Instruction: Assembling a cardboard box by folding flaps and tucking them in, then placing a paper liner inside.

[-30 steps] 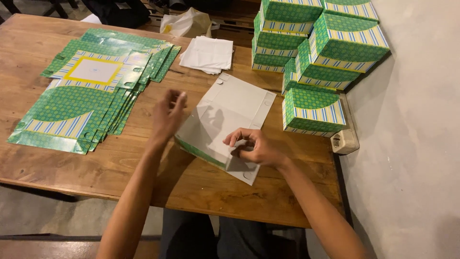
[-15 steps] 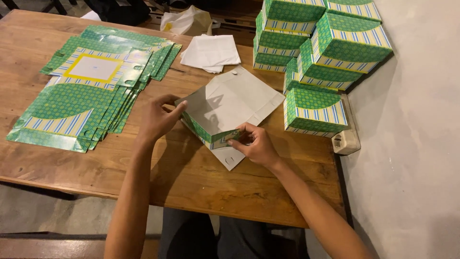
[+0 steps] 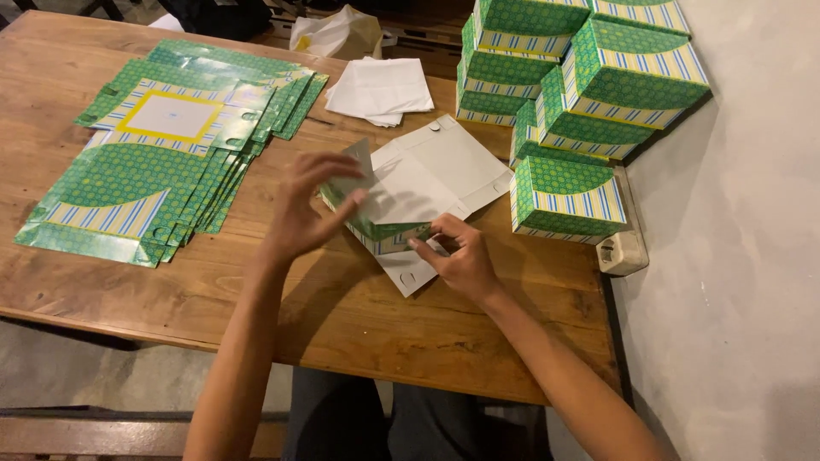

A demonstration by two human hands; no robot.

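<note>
A fanned stack of flat, unfolded green carton blanks [image 3: 162,162] lies at the far left of the wooden table [image 3: 359,316]; they are patterned with dots and blue-and-yellow stripes, and the top one shows a white panel framed in yellow. Just right of that stack, the left hand [image 3: 312,209] hovers with fingers spread and curled, its fingertips touching the raised left flap of a half-folded carton [image 3: 418,192]. It pinches the flap loosely rather than closing into a fist.

The half-folded carton sits near the middle of the table, directly in front of the person. Its plain white inner side faces up, and a strip of green patterned wall stands up along the near edge. Behind it, toward the far edge, lies a small pile of white paper sheets [image 3: 380,88], with a crumpled pale plastic bag [image 3: 342,30] beyond.

The right hand [image 3: 461,256] rests at the carton's near right corner, fingers bent and pressing a white tab against the green wall.

To the right, assembled green boxes [image 3: 589,77] are stacked in several layers against the wall, the nearest one just beside the carton. A white power socket block [image 3: 622,250] sits at the table's right edge.
</note>
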